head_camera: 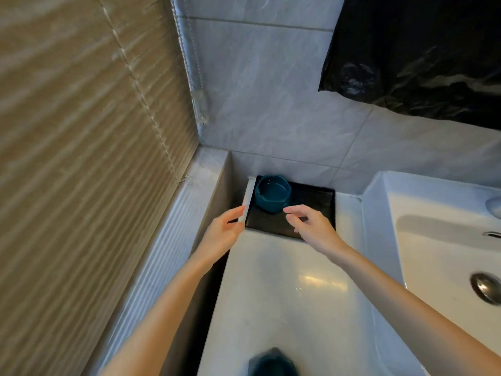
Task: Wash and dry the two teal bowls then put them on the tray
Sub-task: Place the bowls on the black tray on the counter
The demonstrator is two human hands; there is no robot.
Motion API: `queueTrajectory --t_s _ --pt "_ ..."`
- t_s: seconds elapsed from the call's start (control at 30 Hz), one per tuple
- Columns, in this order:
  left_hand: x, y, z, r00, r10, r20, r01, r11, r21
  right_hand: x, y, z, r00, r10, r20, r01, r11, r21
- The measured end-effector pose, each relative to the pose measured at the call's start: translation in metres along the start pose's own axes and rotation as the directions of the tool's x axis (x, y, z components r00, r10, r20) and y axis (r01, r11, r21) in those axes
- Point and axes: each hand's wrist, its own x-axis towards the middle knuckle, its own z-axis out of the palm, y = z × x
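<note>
Past the right hand point(311, 227) the tray point(314, 198) lies bare and free; ahead-left of it stands the teal bowl point(272, 195); the tiled wall point(284, 118) closes beyond.

Both bare arms extended forward, left hand point(226, 231) open, right hand point(311, 226) loosely curled, empty

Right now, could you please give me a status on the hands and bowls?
Left hand, right hand open, empty, by the tray. One teal bowl upright on it. Second bowl on the counter, blurred. Nothing blocking.
</note>
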Motion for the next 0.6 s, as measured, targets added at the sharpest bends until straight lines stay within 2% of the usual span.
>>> queueTrajectory --t_s 0.13,0.3,0.47,0.53,0.6 --pt "-0.066 -0.021 -0.001 1.000 -0.005 0.024 0.004 1.000 0.025 -0.071 0.000 0.005 0.994 0.020 0.106 -0.022 1.000 0.014" --pt "-0.131 -0.075 0.012 0.998 -0.051 0.042 0.048 0.998 0.051 -0.147 0.049 0.025 0.971 0.090 0.224 -0.076 0.995 -0.069" --pt "-0.174 -0.125 0.040 0.951 -0.250 0.179 0.235 0.967 0.104 -0.200 0.090 0.054 0.864 0.315 0.393 -0.225 0.939 -0.259" --pt "-0.185 -0.136 0.049 0.917 -0.322 0.235 0.312 0.947 0.081 -0.209 0.094 0.065 0.854 0.329 0.403 -0.240 0.936 -0.258" --pt "-0.193 -0.142 0.059 0.887 -0.367 0.282 0.361 0.930 0.073 -0.211 0.100 0.074 0.873 0.321 0.366 -0.238 0.937 -0.254"
